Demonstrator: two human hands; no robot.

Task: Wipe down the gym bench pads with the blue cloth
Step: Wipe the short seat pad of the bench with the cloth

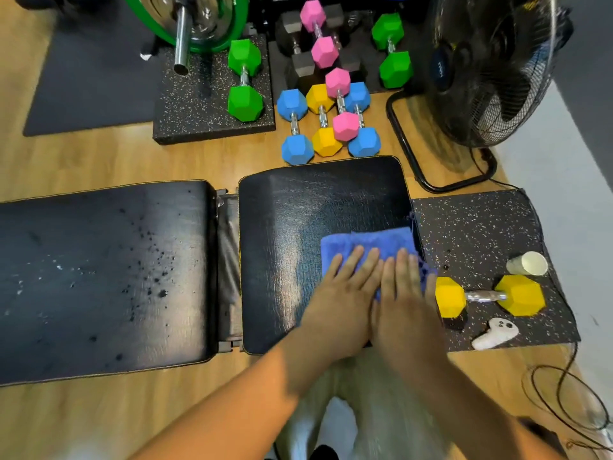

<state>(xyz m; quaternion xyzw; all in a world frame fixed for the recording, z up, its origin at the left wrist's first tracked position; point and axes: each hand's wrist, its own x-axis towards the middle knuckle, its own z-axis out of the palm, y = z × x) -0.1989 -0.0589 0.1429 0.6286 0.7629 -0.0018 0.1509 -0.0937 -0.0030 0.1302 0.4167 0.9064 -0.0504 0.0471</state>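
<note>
The blue cloth [368, 244] lies folded on the right side of the small black seat pad [298, 227]. My left hand [345, 293] and my right hand [404, 300] press flat on it side by side, fingers straight and pointing away from me. The cloth's near part is hidden under both hands. Wet streaks shine across the seat pad. The long black back pad [99, 277] stretches to the left, speckled with dark spots and a few white flecks. A narrow gap with the hinge [227, 260] separates the two pads.
A yellow dumbbell [487, 295], a tipped paper cup [527, 263] and a white controller [494, 333] lie on the speckled mat [481, 227] right of the seat. Several coloured dumbbells [326, 121] crowd the floor beyond. A black floor fan [481, 68] stands at the back right; cables [564, 393] trail nearby.
</note>
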